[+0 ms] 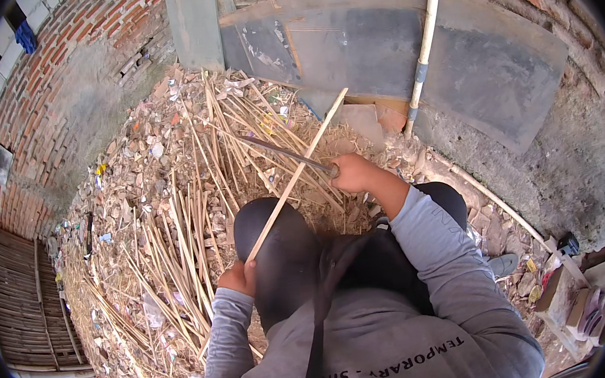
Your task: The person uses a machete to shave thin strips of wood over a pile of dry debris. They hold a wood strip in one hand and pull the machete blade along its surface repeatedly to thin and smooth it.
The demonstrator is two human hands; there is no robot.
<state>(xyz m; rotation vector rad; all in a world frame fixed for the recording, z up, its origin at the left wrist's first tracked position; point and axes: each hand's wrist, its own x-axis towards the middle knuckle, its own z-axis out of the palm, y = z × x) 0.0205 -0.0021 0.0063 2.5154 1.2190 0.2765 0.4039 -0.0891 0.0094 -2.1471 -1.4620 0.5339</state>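
Observation:
My left hand (237, 278) is closed round the lower end of a pale bamboo strip (279, 206), beside my left knee. The strip slants up and to the right, past the knee, with its far end free. My right hand (353, 173) grips the handle of a long knife (277, 149). Its narrow dark blade points to the upper left and crosses the strip near the handle. Whether the edge touches the strip I cannot tell.
Several cut bamboo strips (187, 236) lie on the rubble at the left, and more (221, 135) lie ahead. Grey panels (383, 43) lean on the far wall beside a white pipe (424, 50). A woven bamboo screen (17, 289) stands far left; a wooden box (557, 299) sits at the right.

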